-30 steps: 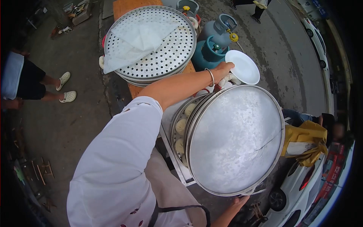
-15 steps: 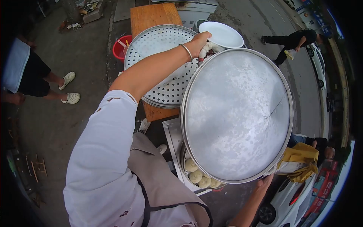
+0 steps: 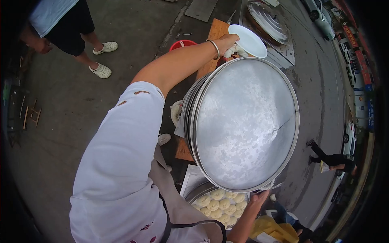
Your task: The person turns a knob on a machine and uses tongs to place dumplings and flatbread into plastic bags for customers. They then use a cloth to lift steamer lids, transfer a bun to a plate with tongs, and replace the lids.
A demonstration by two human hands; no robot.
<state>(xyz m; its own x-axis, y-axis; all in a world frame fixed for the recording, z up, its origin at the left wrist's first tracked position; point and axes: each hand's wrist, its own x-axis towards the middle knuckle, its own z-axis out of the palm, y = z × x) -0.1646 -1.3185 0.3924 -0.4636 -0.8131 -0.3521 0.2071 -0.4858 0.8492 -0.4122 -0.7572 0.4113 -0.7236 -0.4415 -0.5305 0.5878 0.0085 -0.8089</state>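
Lidded steamer stack (image 3: pixel 246 123), one: raised near buns (image 3: pixel 215 204). Left hand (image 3: pixel 227 41): clenched on white plate (image 3: pixel 250 41) and cloth (image 3: pixel 236 51). Right hand (image 3: pixel 258 197): gripping lower rim (fingers partly hidden) — best kept level, both sides evenly supported.

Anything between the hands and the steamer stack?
Yes: bunched cloth sits between left hand and steamer stack; that hand also holds a white plate. Pale cloth shows by the right hand too.

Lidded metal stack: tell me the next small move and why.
Probably firm up the left hand on the lidded stack: that hand pinches a white plate too, beside the cloth at the rim, while the right hand holds the opposite side.
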